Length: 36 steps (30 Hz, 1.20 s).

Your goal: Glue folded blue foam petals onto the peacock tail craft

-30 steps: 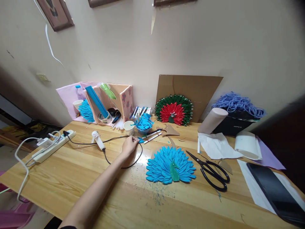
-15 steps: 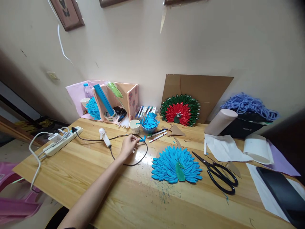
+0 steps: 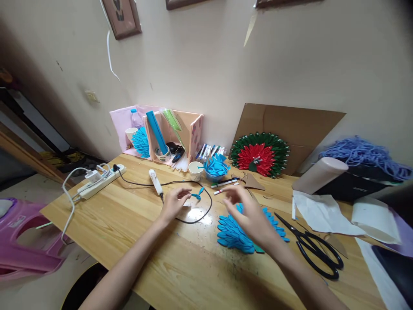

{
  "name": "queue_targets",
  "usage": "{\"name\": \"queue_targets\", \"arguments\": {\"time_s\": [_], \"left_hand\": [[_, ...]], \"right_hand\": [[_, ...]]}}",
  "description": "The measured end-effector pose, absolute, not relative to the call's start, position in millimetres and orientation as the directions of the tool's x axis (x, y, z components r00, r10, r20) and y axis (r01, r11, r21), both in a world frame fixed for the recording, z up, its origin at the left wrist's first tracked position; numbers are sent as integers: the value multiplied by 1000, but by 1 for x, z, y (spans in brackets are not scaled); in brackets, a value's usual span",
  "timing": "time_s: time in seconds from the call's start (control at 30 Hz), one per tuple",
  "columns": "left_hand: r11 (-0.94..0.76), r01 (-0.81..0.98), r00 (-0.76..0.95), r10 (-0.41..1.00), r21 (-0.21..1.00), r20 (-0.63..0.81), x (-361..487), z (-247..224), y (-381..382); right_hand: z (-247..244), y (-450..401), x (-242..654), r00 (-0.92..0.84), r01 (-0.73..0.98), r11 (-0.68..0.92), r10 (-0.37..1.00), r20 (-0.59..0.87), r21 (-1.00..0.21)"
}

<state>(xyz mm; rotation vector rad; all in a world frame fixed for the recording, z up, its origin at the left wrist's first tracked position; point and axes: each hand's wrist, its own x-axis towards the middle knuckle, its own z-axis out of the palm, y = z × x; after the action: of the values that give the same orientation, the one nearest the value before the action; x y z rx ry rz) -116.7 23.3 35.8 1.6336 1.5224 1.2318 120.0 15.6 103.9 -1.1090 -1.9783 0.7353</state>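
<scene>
- Moderate, soft light on the wall (image 3: 200, 64)
- White glare on the tabletop (image 3: 171, 262), mid-frame
- Soft shadow, bottom right of centre
- Dark upper right corner
- Stretched edges

Blue peacock (image 3: 230, 236), scissors (image 3: 301, 236) on wooden table (image 3: 193, 267)

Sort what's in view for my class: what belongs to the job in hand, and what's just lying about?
Probably the job: blue piece by the left hand; blue fan behind the right hand; bowl of blue pieces.

Probably just lying about: phone; yarn; red and green fan.
</scene>
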Motion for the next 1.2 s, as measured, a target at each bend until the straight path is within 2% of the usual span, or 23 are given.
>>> {"name": "queue_targets", "arguments": {"time_s": [0.1,0.17,0.3,0.43,0.57,0.7,0.77,0.83,0.9,0.97,1.03,1.1,1.2], "left_hand": [[-233,440,-57,957,867,286,-118,38,13],[-261,433,-30,953,863,303,-117,41,8],[-241,386,-45,959,890,279,-118,42,5],[-170,314,-149,963,934,225,-127,37,6],[-96,206,-205,969,974,139,-136,30,6],[-38,85,-208,977,996,55,-138,25,5],[-19,67,-222,974,998,33,-138,25,4],[-15,83,-235,971,996,35,-137,26,2],[-36,128,-232,971,991,65,-135,27,0],[-83,179,-218,968,980,122,-133,30,-1],[-142,215,-201,962,966,186,-132,33,-4],[-183,237,-184,956,954,229,-131,35,-6],[-189,251,-191,952,949,240,-134,37,-10]], "right_hand": [[75,39,86,-436,469,421,875,211,-776],[55,52,66,-492,480,446,850,189,-755],[34,61,49,-548,475,499,812,200,-725],[35,71,62,-530,486,535,809,254,-691],[35,92,88,-390,642,478,877,281,-599],[38,100,105,-368,792,450,891,264,-414],[44,93,102,-344,812,442,890,300,-380],[49,81,92,-362,757,458,888,285,-466],[51,69,78,-409,647,421,895,177,-636],[49,59,62,-453,519,275,891,13,-809],[44,54,48,-493,377,53,857,-152,-925],[41,51,37,-519,256,-109,823,-231,-961],[42,50,25,-521,166,-150,826,-215,-975]]}}
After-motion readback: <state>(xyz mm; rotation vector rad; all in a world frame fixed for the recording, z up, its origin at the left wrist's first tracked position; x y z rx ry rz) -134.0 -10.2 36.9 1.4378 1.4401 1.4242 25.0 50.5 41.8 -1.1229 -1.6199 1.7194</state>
